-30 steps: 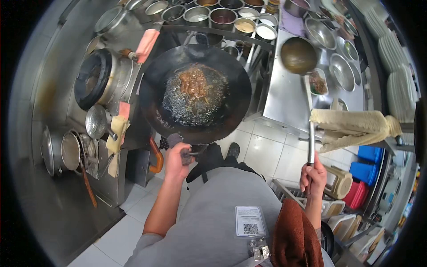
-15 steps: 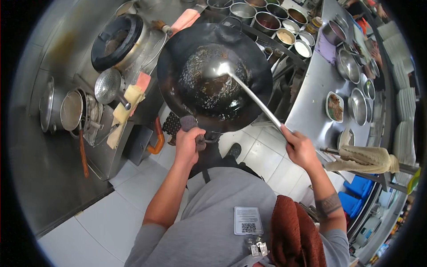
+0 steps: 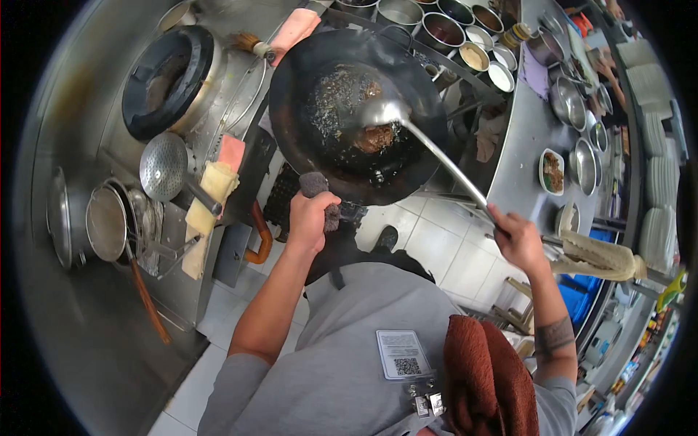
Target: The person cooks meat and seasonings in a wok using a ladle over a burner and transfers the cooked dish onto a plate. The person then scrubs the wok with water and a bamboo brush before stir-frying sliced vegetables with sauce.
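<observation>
A large dark wok (image 3: 298,145) holds bubbling liquid and a clump of brown food (image 3: 376,138). My left hand (image 3: 309,221) is closed round a grey cloth (image 3: 315,184) at the wok's near edge, where the handle is mostly covered. The fingers of my right hand (image 3: 518,240) are wrapped round the handle end of a long metal ladle (image 3: 451,168). Its bowl is inside the wok, right against the brown food.
To the left are a perforated skimmer (image 3: 163,166), a black-rimmed pot (image 3: 169,82) and a strainer (image 3: 107,224). Seasoning pots (image 3: 443,29) line the back. A steel counter (image 3: 512,174) at right bears bowls and a food dish (image 3: 552,173). Another person's hand (image 3: 609,69) shows at upper right.
The ladle has swung from over the right counter into the wok, then slightly rightward beside the food. My left hand stays at the wok's near edge while the view has shifted.
</observation>
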Available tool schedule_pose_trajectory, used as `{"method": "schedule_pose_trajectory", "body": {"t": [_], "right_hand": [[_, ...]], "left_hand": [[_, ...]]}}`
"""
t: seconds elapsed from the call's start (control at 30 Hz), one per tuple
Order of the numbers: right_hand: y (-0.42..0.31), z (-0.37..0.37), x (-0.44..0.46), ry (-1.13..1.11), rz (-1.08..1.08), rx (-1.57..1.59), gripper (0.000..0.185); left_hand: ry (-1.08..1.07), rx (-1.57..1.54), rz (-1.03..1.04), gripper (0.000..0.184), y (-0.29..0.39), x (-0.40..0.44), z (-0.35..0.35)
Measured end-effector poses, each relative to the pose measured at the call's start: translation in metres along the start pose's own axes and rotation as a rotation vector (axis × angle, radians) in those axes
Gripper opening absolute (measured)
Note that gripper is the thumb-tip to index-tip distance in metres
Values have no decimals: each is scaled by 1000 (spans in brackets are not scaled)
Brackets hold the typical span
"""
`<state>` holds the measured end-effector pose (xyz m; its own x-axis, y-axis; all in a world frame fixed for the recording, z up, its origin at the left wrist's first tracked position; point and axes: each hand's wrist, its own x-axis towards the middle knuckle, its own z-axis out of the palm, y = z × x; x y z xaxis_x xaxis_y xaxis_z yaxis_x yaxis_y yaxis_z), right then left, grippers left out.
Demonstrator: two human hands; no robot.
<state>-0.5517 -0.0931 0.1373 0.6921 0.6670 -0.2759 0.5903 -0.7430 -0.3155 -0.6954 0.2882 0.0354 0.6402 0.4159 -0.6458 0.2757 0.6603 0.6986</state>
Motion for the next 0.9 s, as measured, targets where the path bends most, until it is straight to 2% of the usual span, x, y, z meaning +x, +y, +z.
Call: {"method": "schedule_pose_trajectory", "body": {"t": [0.07, 0.17, 0.2, 0.33, 0.43, 0.53, 0.6, 0.63, 0.67, 0.8, 0.87, 0.9], "right_hand": [[-4, 6, 39, 146, 0, 20, 66], [2, 1, 83, 176, -30, 74, 67], [1, 1, 78, 180, -16, 79, 67], [-5, -15, 23, -38, 68, 71, 65], [-6, -11, 16, -33, 153, 159, 63], [5, 2, 49, 98, 80, 113, 59], [-5, -8, 63, -90, 537, 522, 53], [-4, -10, 58, -103, 551, 673, 48], [-5, -5, 51, -102, 551, 677, 48], [-42, 21, 25, -230, 831, 1451, 53], [-66, 37, 25, -255, 913, 1850, 54], [-64, 57, 24, -301, 903, 2093, 50]], "left_hand": [[-26, 11, -14, 13, 7, 10, -1], [-62, 45, 7, 13, 12, 23, -2], [-63, 54, -3, 12, 14, 27, -2], [-50, 45, -52, 12, 24, 36, 5], [-52, 46, -60, 11, 20, 39, 9], [-38, 70, -56, 11, 19, 45, 16], [-28, 82, -15, 10, 17, 47, 24], [-18, 91, 24, 10, 16, 48, 29], [-17, 95, 26, 10, 14, 50, 34], [52, 105, 38, 12, -6, 69, 48], [56, 213, -19, 8, -13, 73, 48], [62, 169, -12, 9, -17, 73, 47]]}}
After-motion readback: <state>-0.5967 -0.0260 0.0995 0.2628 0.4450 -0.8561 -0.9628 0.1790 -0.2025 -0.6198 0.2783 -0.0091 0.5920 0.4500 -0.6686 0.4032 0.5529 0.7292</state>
